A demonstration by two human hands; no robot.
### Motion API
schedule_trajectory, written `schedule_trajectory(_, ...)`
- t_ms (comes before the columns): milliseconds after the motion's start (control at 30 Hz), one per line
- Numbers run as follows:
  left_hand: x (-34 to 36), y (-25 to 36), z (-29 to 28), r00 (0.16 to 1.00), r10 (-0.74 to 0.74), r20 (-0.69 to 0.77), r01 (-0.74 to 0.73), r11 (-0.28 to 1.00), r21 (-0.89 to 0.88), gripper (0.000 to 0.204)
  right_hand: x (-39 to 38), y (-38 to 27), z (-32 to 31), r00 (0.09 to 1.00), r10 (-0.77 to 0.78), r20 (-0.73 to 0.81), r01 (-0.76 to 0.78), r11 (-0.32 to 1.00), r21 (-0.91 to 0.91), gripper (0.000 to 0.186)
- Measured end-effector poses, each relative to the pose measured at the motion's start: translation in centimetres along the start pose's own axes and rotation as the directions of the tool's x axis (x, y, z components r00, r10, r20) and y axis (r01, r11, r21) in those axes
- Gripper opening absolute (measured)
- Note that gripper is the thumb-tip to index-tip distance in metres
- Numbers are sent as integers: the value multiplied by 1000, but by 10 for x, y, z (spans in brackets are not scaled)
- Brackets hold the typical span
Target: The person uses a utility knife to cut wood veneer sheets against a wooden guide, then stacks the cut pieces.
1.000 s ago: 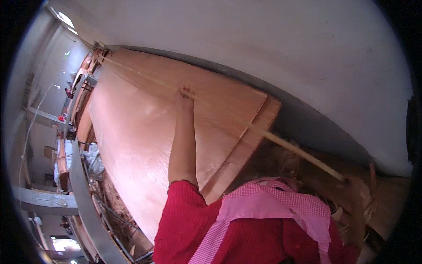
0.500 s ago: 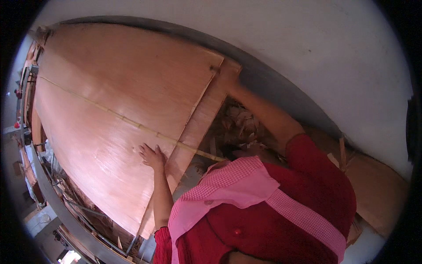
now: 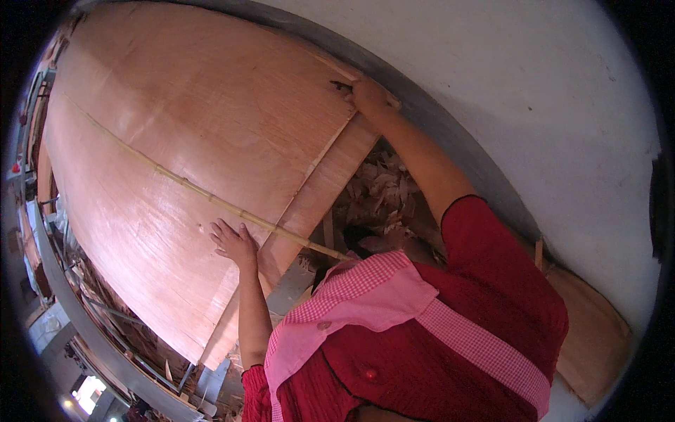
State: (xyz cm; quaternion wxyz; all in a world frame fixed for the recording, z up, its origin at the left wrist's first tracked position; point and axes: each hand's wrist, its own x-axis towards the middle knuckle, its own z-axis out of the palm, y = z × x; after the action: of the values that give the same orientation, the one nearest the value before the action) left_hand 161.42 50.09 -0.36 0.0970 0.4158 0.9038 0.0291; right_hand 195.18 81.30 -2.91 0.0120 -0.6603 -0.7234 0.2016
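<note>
Large thin sheets of reddish-brown wood veneer lie in front of me, with the edge of one lower layer showing past the top sheet's near edge. My left hand rests flat on the veneer, fingers spread, close to that edge. At the far right corner, my right hand is closed around a small dark tool; its kind is too small to make out. Between my hands a thin bamboo stick runs lengthwise across the sheet, its near end reaching my apron.
Torn veneer scraps are heaped below the sheet's near edge. A pale wall rises along the right. Metal framing and more scraps border the left side. Another wood sheet lies at the lower right.
The view has shifted, so the veneer sits higher in the picture. My right hand, blurred before, is now sharp at the far corner. My left hand still lies on the sheet.
</note>
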Motion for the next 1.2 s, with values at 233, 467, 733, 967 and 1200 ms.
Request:
schedule_trajectory(233, 1, 5, -6, 1000, 18, 3, -18, 1000, -1, 64, 10, 7, -3, 999, 3, -42, 2, 991, 137, 27)
schedule_trajectory(467, -3, -1, 0, 1000, 13, 0, -13, 1000, 21, 62, -5, 17, -10, 935, 205, -288, -92, 928, 362, 30)
schedule_trajectory(733, -7, -9, -17, 995, 70, 67, -65, 996, -65, 61, -58, -5, -21, 944, 92, -317, 32, 930, 367, 30)
schedule_trajectory(967, -15, -36, -20, 950, 307, 61, -300, 949, -99, 60, -13, -9, -17, 978, -7, -211, 28, 995, 98, 26)
schedule_trajectory(1200, -21, -36, -9, 958, 286, 9, -285, 957, -54, 61, -2, -10, -1, 982, -108, -157, 93, 991, -95, 30)
